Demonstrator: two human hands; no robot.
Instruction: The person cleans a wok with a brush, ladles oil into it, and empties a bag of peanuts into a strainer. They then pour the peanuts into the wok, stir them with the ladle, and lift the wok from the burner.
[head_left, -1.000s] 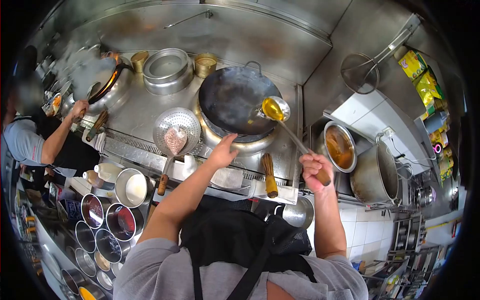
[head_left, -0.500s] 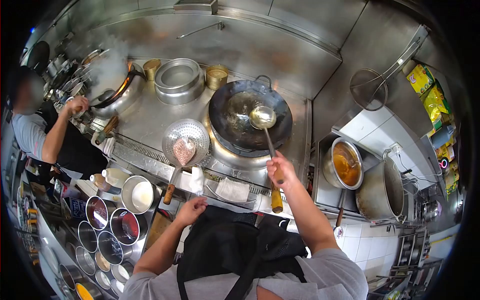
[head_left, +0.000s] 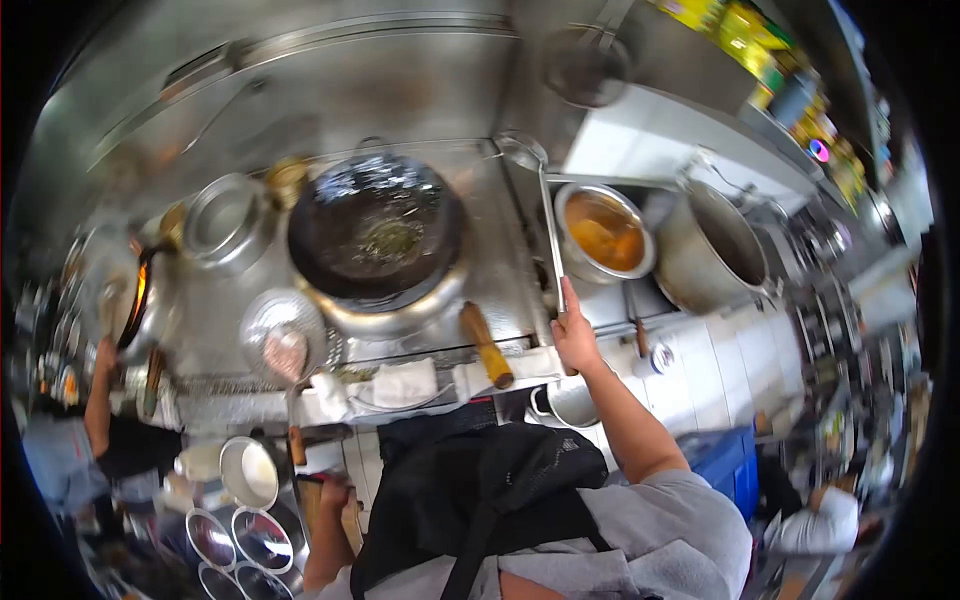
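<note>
My right hand (head_left: pixel 573 338) is wrapped round the handle of a long metal ladle (head_left: pixel 553 235), index finger laid along it. The ladle's bowl points up and away, between the black wok (head_left: pixel 312 262) and a steel bowl (head_left: pixel 651 248) of orange-brown liquid. Shiny liquid lies in the bottom of the wok on the burner. My left hand (head_left: pixel 335 492) hangs low, close to my body and below the perforated strainer (head_left: pixel 258 315); motion smears its fingers. Pale pink pieces (head_left: pixel 286 355) sit in that strainer.
A tall stockpot (head_left: pixel 690 260) stands right of the steel bowl. A wooden-handled tool (head_left: pixel 486 345) and folded white cloths (head_left: pixel 405 383) lie along the front edge. Several steel containers (head_left: pixel 250 472) are at lower left. Another person's arm (head_left: pixel 98 400) works by flames at far left.
The view has swung right. My right hand has carried the ladle out of the wok toward the steel bowl. My left hand has dropped lower, nearer my body.
</note>
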